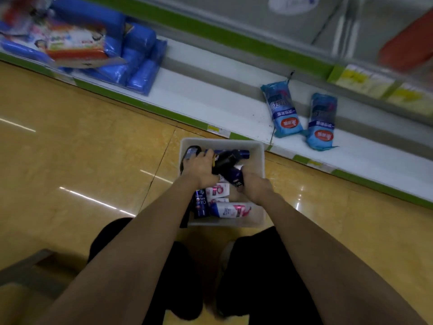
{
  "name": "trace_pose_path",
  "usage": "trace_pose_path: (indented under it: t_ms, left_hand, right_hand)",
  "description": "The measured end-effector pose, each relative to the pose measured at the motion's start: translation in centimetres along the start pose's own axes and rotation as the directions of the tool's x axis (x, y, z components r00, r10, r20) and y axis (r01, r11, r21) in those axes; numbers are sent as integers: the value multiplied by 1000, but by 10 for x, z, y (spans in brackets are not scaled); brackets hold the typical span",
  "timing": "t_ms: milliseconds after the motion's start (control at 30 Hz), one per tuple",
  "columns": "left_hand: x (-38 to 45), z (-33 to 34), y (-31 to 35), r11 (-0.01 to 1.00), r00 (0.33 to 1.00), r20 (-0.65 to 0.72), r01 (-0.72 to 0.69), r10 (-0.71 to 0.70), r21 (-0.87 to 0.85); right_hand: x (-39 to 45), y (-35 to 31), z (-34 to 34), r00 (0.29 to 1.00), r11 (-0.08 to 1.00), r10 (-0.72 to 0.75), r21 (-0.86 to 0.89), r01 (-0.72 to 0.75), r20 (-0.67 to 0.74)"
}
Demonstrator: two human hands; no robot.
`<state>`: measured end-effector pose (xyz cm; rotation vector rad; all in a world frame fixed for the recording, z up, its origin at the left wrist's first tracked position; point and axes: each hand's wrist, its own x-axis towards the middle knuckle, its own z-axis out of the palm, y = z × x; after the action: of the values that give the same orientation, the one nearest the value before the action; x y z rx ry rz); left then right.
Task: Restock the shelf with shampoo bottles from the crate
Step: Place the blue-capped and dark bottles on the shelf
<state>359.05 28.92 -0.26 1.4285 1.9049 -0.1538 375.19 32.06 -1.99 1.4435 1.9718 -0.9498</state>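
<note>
Picking is under way: both hands are down in the crate [257, 146] on the floor, the left hand [201, 168] and right hand [254, 184] each curled round a dark bottle [226, 160], which next must be lifted to the shelf [210, 99].

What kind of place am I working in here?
Most likely a supermarket or shop aisle. A low white shelf with a green edge carries price tags and packaged goods, such as blue packs. A white crate of shampoo bottles sits on the glossy floor beside it.
</note>
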Motion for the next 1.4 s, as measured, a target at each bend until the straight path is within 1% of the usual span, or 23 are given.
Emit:
trace_pose_path:
  t_ms: [67,133,200,300,400,467,533,600,700,833,933,1133,1267,1400]
  left_hand:
    - [-36,-28,5,978,993,12,120,-120,-170]
    - [-73,-59,10,904,977,44,208,-207,-375]
    - [-105,-89,16,807,969,66,236,-239,-542]
    - [-151,-134,24,633,967,85,223,-240,-741]
    - [-193,-168,31,434,958,113,222,-262,-873]
    - [-218,-190,35,318,949,142,232,-281,-919]
    - [-239,-211,38,224,951,164,225,-261,-948]
    - [-258,-231,39,194,961,155,201,-231,-960]
    - [-282,-261,45,165,974,103,137,-201,-977]
    - [-305,-298,52,120,985,43,64,-169,-991]
    - [-323,-328,61,140,990,-2,19,-144,-990]
    - [-352,-391,79,190,982,-145,-120,-120,-974]
    - [-372,-430,91,177,961,-252,-230,-114,-957]
    - [-394,-467,98,169,940,-325,-306,-101,-937]
  right_hand:
    - [-35,-12,-32,1000,982,12,191,-7,-26]
    - [-73,-29,-65,999,956,-40,291,48,-35]
    - [-109,-47,-95,998,921,-63,385,67,-24]
    - [-155,-72,-133,996,835,-90,545,72,8]
    - [-193,-94,-164,991,733,-128,677,68,40]
    - [-218,-110,-183,988,673,-147,737,58,57]
    - [-238,-120,-200,984,624,-162,780,46,72]
    - [-259,-131,-217,983,583,-169,811,42,71]
    - [-284,-146,-241,980,530,-193,846,60,52]
    - [-316,-166,-276,971,530,-238,838,129,1]
    - [-341,-179,-301,963,541,-265,820,189,-47]
    - [-390,-210,-356,933,509,-323,802,313,-159]
    - [-420,-231,-388,905,527,-346,746,407,-250]
    - [-451,-252,-416,864,501,-384,712,492,-327]
